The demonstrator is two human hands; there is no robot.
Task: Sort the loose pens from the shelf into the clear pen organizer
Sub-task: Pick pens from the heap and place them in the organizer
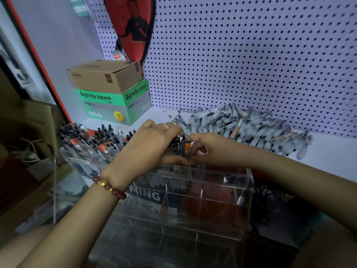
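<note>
Head view, the only one. Left hand point(152, 144) and right hand point(208, 149) meet over the back rim of the clear organizer point(231, 176), both with fingers curled round one bundle of pens point(178, 146), which stands between the palms. Bundle's long axis roughly upright, caps up, lower ends at or just inside a rear compartment; how deep, cannot tell. Likely step: seating this bundle. The drop is straight down from the grip, so neither hand needs to reach sideways. Heap of loose pens point(251, 128) lies on the white shelf point(328, 157) behind and to the right, mostly crosswise; right hand is nearer it. Front compartments look unfilled. To the left, a second rack point(92, 140) packed with dark pens. Behind: pegboard point(251, 55), green box point(116, 105) with cardboard box point(104, 76) stacked on top. Beaded bracelet point(110, 187) on left wrist.
</note>
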